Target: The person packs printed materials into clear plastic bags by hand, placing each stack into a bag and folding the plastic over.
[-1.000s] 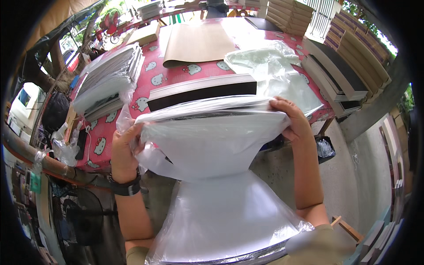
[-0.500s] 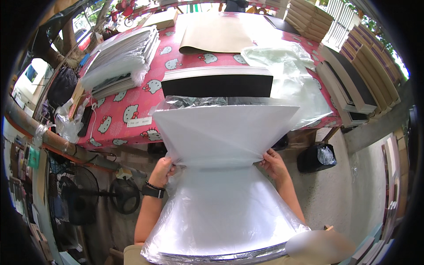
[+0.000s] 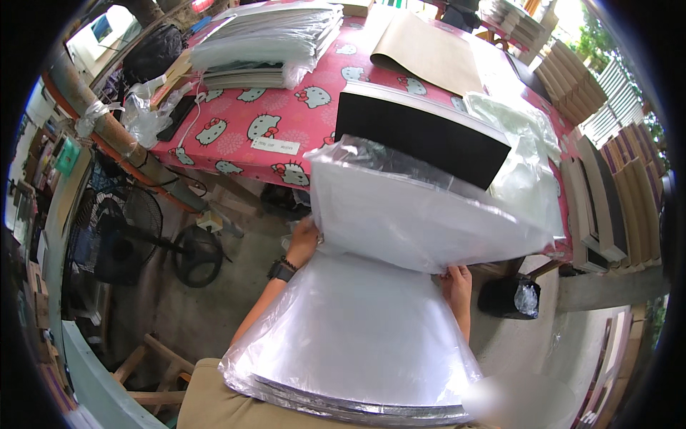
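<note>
A large white panel in clear plastic (image 3: 400,207) leans up in front of me, its right side tipped lower. Below it, a stack of thin, plastic-covered sheets (image 3: 357,336) lies on my lap. My left hand (image 3: 305,242), with a dark band at the wrist, is closed on the plastic at the panel's lower left corner. At the lower right edge my right hand (image 3: 456,281) pinches the same plastic, thumb and fingers together. Right behind the panel stands a stack of boards with a black face (image 3: 421,136) on the table.
The table has a pink patterned cloth (image 3: 236,146). It bears a pile of plastic-wrapped sheets (image 3: 264,43), a curled brown sheet (image 3: 429,53), loose clear plastic (image 3: 518,136) and a phone (image 3: 176,118). A black bin (image 3: 500,297) and a fan (image 3: 114,236) stand on the floor.
The view has turned, so the table slants down to the right. The white panel has tilted with its right side lower. Both hands keep their hold on the plastic.
</note>
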{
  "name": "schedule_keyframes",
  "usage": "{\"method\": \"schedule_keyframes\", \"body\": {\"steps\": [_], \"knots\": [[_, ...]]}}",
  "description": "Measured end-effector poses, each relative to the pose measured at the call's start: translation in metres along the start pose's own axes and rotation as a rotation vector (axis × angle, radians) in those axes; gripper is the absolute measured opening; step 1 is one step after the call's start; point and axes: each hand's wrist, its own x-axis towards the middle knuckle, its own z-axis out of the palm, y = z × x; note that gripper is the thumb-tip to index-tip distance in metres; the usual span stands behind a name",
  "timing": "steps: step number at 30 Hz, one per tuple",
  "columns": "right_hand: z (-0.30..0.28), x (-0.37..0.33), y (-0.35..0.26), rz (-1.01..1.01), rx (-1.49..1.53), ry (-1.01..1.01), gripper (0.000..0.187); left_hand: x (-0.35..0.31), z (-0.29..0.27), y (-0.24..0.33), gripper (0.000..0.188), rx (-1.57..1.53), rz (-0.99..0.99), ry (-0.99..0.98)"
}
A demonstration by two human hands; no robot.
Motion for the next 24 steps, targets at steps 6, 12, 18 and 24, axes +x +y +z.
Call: {"method": "schedule_keyframes", "body": {"steps": [6,12,18,24], "knots": [[0.006,0.003,-0.010,0.017,-0.047,-0.060,0.007,0.019,-0.010,0.154,0.041,-0.195,0.558,-0.304],[0.018,-0.006,-0.025,-0.015,-0.056,-0.032,0.007,0.013,0.011,0.248,0.028,-0.150,0.462,-0.158],[0.017,-0.003,-0.032,-0.020,-0.089,-0.077,0.008,0.007,-0.006,0.192,0.027,0.082,0.421,-0.170],[-0.014,0.002,-0.005,0.079,-0.177,-0.139,0.007,-0.006,-0.023,0.080,0.026,0.552,0.520,-0.311]]}}
